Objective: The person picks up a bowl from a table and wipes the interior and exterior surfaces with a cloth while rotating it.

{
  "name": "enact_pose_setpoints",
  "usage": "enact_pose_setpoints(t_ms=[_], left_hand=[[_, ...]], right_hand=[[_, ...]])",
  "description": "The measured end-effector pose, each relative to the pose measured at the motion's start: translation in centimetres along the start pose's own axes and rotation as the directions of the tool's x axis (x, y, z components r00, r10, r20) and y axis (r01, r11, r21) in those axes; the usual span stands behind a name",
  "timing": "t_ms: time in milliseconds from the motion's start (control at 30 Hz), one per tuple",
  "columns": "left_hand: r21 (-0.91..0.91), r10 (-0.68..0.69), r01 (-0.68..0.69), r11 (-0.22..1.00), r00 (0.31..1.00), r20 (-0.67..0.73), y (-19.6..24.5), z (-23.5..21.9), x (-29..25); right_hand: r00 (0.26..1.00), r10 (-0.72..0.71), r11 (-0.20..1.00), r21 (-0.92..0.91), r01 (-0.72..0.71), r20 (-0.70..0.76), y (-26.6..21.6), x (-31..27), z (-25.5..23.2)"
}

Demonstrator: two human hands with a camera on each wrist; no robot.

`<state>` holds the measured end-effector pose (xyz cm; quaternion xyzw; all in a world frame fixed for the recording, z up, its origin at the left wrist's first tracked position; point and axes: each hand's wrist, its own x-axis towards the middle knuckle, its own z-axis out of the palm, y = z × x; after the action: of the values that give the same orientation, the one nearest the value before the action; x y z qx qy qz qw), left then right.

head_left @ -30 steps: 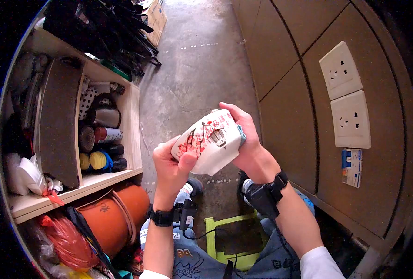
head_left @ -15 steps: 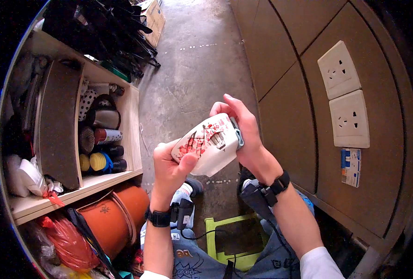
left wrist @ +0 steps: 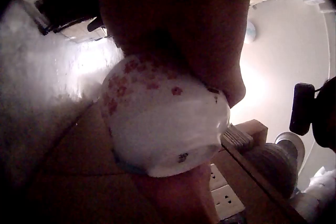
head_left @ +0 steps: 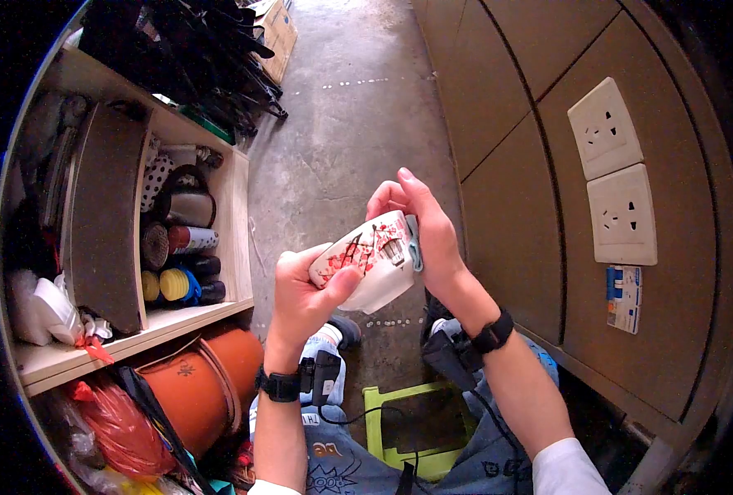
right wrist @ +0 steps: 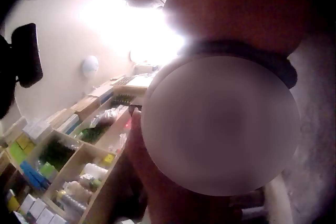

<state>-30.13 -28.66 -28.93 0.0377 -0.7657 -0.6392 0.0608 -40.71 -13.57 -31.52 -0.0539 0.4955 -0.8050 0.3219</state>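
A white bowl (head_left: 375, 279) with red blossoms and a dark lantern painted on its side is held tilted in front of the body. My left hand (head_left: 305, 290) grips it with the thumb across the painted wall. At its opposite side, my right hand (head_left: 434, 247) holds a blue-grey cloth (head_left: 415, 247) against the rim. The left wrist view shows the bowl's underside (left wrist: 168, 129) and foot. In the right wrist view the cloth (right wrist: 247, 53) lies along the rim under the right hand, and the bowl's inside is blurred.
Open wooden shelves (head_left: 238, 223) with cans and bottles stand at the left, above an orange pot (head_left: 189, 388). At the right is a brown panelled wall (head_left: 507, 223) with two sockets (head_left: 622, 214). A green stool (head_left: 373, 421) is between the legs.
My right hand has shifted along the bowl's rim with the cloth, its fingers now more raised at the far side. The bowl has turned slightly and sits a little lower; the left hand keeps its grip.
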Motion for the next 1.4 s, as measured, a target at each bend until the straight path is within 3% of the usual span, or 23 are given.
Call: enact_pose_setpoints(t_ms=[167,400,467,500,567,700,733,867,967,1033,1233,1267,1400], left_hand=[[0.043,-0.002,0.001,0.999,1.0,0.016,0.3,0.1,0.2],[0.089,-0.07,0.068,0.994,0.997,0.027,-0.3,0.7,0.4],[0.079,-0.082,0.081,0.994,0.996,0.015,-0.4,0.9,0.4],[0.058,-0.101,0.1,0.993,0.995,0.007,-0.5,1.0,0.4],[0.039,-0.119,0.119,0.992,0.993,-0.002,-0.4,0.9,0.5],[-0.07,-0.171,0.168,0.983,0.985,-0.029,-0.4,0.5,0.5],[-0.083,-0.187,0.185,0.979,0.982,-0.027,-0.4,0.3,0.5],[-0.119,-0.201,0.193,0.974,0.978,-0.056,-0.4,-0.2,0.3],[-0.19,-0.206,0.18,0.965,0.971,-0.126,-0.2,-0.7,0.1],[-0.221,-0.189,0.158,0.962,0.974,-0.124,-0.4,-1.2,-0.1],[-0.326,-0.154,0.081,0.942,0.967,-0.205,-0.7,-1.1,0.0],[-0.327,-0.152,0.079,0.942,0.967,-0.206,-0.7,-1.2,0.0],[-0.266,-0.16,0.109,0.958,0.971,-0.179,-0.6,-1.1,0.0]], right_hand=[[0.99,-0.132,0.971,-0.206,0.119,-0.049,0.1,-0.2,0.2],[0.985,-0.116,0.961,-0.265,0.079,-0.126,-0.4,-0.5,0.4],[0.997,0.003,0.999,-0.052,-0.007,-0.073,-0.8,-0.3,0.0],[0.997,0.002,0.999,-0.053,-0.006,-0.071,-1.2,-0.5,0.2],[0.986,0.147,0.981,0.135,-0.136,-0.081,-2.2,-1.1,0.5],[0.991,0.089,0.974,0.201,-0.108,0.104,-2.6,-1.1,-0.9],[0.974,0.129,0.936,0.302,-0.181,0.184,-2.6,-1.0,-1.5],[0.967,0.077,0.947,0.286,-0.148,0.244,-2.4,-0.6,-1.7],[0.964,0.008,0.97,0.231,-0.072,0.266,-2.4,-0.7,-1.2],[0.969,-0.067,0.997,0.058,0.054,0.238,-1.8,-0.6,-0.9],[0.988,-0.102,0.961,-0.243,0.128,0.118,-1.9,-0.7,-0.1],[0.975,-0.193,0.953,-0.217,0.213,0.109,-1.0,-0.4,0.4],[0.958,-0.274,0.922,-0.263,0.285,0.08,0.4,-0.8,1.8]])
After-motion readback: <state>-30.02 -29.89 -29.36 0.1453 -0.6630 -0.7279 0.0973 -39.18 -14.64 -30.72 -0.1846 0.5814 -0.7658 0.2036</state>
